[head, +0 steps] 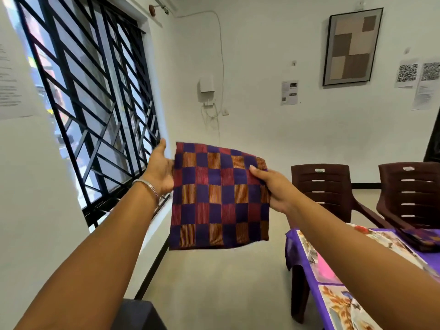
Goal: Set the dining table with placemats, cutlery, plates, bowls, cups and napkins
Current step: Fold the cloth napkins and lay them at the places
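A folded checkered cloth (pixel 220 196) in purple, red and orange hangs in the air in front of me, over the floor and left of the table. My right hand (pixel 273 186) pinches its right edge, thumb on the front face. My left hand (pixel 160 170) is at the cloth's left edge, palm toward it. Its thumb is raised clear of the fabric and its fingers are hidden behind the cloth. The dining table (pixel 291 246) at lower right has a purple cover with floral placemats (pixel 316 265) on it.
More folded purple cloths (pixel 421 239) lie on the table's far side. Two brown plastic chairs (pixel 323 189) stand behind the table against the white wall. A barred window (pixel 95 103) fills the left. A dark object (pixel 138 315) sits at the bottom edge.
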